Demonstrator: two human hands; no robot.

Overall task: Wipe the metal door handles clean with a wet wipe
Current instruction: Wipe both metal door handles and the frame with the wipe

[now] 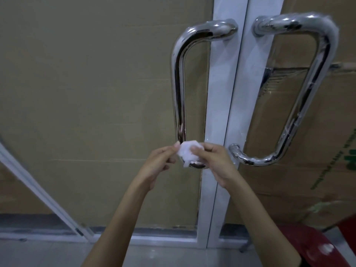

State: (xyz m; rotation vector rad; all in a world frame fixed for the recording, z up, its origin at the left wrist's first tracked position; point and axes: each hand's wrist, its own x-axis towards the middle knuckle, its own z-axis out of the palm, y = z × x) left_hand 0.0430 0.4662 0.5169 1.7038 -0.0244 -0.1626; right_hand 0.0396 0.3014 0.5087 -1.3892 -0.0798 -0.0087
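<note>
Both hands, left hand (161,160) and right hand (213,160), pinch the wipe (187,154) at the left handle's (178,83) bottom bend; right handle (300,105) (film-wrapped) looks not yet wiped.

Both hands (161,162) (215,160) raised, fingers pinched

You've got two polished chrome D-shaped handles, one on each door, upright either side of the white centre frame. Left handle (180,89) is bare and shiny; the crumpled white wipe (187,154) sits bunched against its lower bend. Right handle (300,105) carries clear plastic film, ragged at its top corner.
</note>
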